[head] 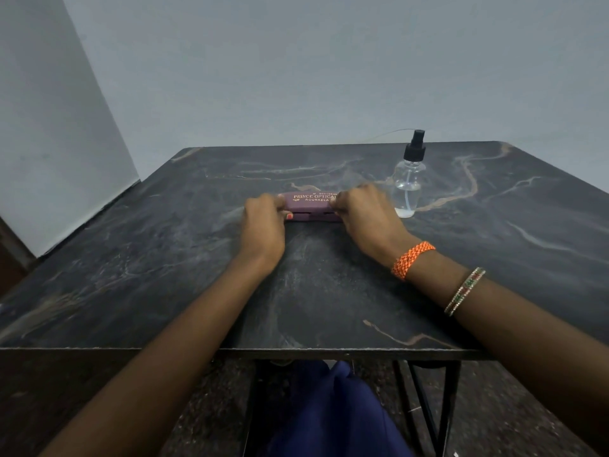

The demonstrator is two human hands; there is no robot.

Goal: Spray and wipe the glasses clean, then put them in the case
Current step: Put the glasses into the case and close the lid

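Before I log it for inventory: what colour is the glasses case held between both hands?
Purple hard glasses case with gold lettering, seen in the head view.

You sit in a plain room, probably a home, though the view cannot settle it. A dark marble-pattern table (329,291) on a black metal frame (438,407) fills the middle of the frame. Bare pale blue-grey walls (296,61) meet in a corner at the upper left. Speckled dark floor (214,417) shows at the bottom.
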